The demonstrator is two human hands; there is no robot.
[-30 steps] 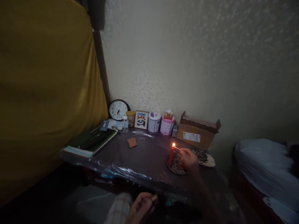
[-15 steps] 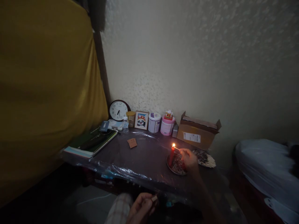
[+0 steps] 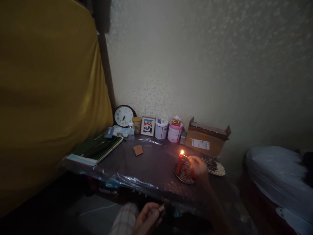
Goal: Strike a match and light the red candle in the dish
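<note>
A red candle (image 3: 179,163) stands upright in a round metal dish (image 3: 184,173) on the dark, plastic-covered table (image 3: 151,163). A flame burns at its top. My right hand (image 3: 198,167) is closed on a thin matchstick (image 3: 185,156) whose tip meets that flame. My left hand (image 3: 148,217) is low at the near table edge, fingers curled round a small matchbox (image 3: 161,208).
Along the wall stand a clock (image 3: 124,115), a panda picture frame (image 3: 148,126), two tins (image 3: 161,128) and an open cardboard box (image 3: 206,137). Books (image 3: 96,150) lie at left beside a yellow curtain (image 3: 46,98). A pile of spent matches (image 3: 214,166) lies right of the dish.
</note>
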